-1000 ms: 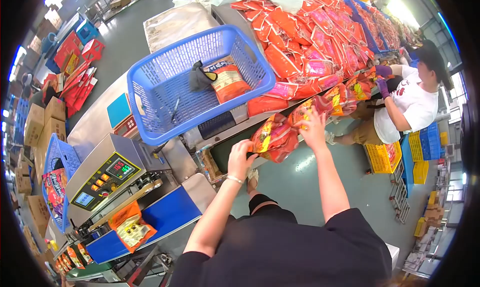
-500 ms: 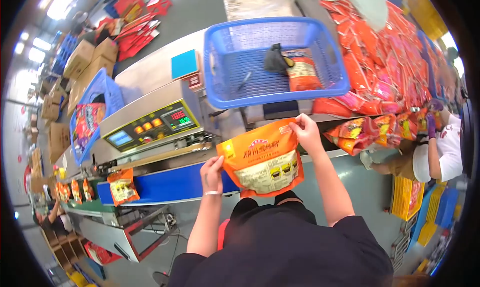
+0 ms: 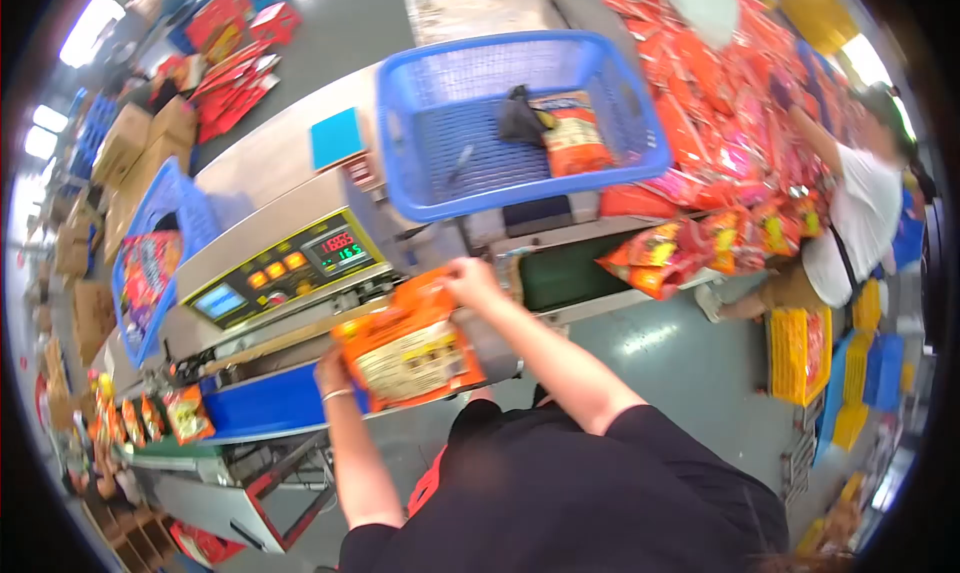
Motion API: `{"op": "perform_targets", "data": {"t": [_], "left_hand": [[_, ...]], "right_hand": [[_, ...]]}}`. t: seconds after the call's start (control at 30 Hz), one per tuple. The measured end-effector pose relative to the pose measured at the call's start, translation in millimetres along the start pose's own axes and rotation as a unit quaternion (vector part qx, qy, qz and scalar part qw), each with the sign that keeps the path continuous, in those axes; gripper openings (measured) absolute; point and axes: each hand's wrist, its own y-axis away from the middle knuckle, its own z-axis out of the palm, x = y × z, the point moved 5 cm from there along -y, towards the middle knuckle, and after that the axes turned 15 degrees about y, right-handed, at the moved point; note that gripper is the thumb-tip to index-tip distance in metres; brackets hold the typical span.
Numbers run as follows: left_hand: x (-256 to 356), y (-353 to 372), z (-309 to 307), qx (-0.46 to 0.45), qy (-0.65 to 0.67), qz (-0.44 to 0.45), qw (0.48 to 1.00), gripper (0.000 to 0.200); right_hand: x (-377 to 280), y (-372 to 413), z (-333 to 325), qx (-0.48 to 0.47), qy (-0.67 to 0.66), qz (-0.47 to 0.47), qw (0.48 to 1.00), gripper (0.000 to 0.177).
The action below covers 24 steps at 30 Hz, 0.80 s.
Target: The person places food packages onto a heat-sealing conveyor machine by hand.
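An orange food pouch [image 3: 412, 358] with a pale label panel is stretched between my two hands, in front of the sealing machine [image 3: 285, 273] and over the near end of its blue conveyor belt [image 3: 265, 403]. My left hand [image 3: 332, 375] is closed on the pouch's left edge; its fingers are somewhat blurred. At the upper right corner my right hand [image 3: 474, 283] pinches the pouch. The pouch's top edge lies close to the machine's sealing slot, but whether it has entered cannot be made out.
A blue basket [image 3: 395, 188] behind the machine holds one pouch and a dark item. Filled pouches [image 3: 655, 258] stand on the belt at right, beside a large heap of red packets [image 3: 690, 103]. A co-worker in a white shirt [image 3: 865, 213] reaches into that heap. Another pouch [image 3: 188, 415] stands farther left.
Both hands have carried the pouch leftward to the machine. The pouch on the blue belt has moved farther left. The co-worker's arm now reaches into the red heap.
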Motion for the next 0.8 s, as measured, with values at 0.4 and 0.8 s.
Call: {"op": "perform_targets", "data": {"t": [0.4, 0.8], "left_hand": [[-101, 260, 369, -0.464, -0.281, 0.352, 0.762, 0.045], [-30, 303, 322, -0.525, -0.092, 0.173, 0.828, 0.016]], "right_hand": [[181, 163, -332, 0.313, 0.385, 0.137, 0.858, 0.030], [73, 155, -320, 0.220, -0.202, -0.138, 0.944, 0.011]]}}
